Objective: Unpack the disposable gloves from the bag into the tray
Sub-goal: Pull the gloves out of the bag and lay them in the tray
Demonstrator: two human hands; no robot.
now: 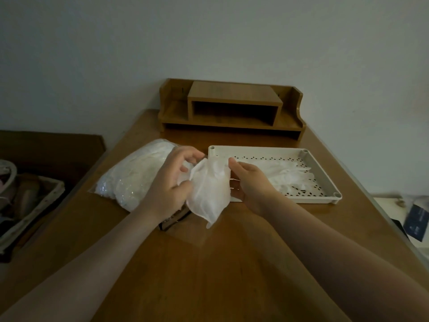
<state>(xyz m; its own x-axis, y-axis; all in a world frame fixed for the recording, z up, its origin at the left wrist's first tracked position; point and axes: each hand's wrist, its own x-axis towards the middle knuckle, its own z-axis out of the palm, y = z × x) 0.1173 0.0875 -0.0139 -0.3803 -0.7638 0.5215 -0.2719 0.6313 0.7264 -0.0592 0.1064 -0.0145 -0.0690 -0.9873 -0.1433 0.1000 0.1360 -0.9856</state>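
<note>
A clear plastic bag [130, 177] stuffed with white disposable gloves lies on the wooden table, left of centre. Right of it stands a white perforated tray [325, 168] with gloves [290, 176] lying in it. Between bag and tray I hold one translucent white glove [209, 191] above the table. My left hand [167, 187] grips its left edge with curled fingers, and my right hand [250, 184] pinches its upper right edge. The glove hangs down toward me, its tip near the table.
A wooden desk organiser [232, 108] stands at the back against the wall. A small dark object [171, 220] peeks out under my left wrist. A basket of items [27, 196] sits off the table's left edge. Papers [415, 219] lie right of the table.
</note>
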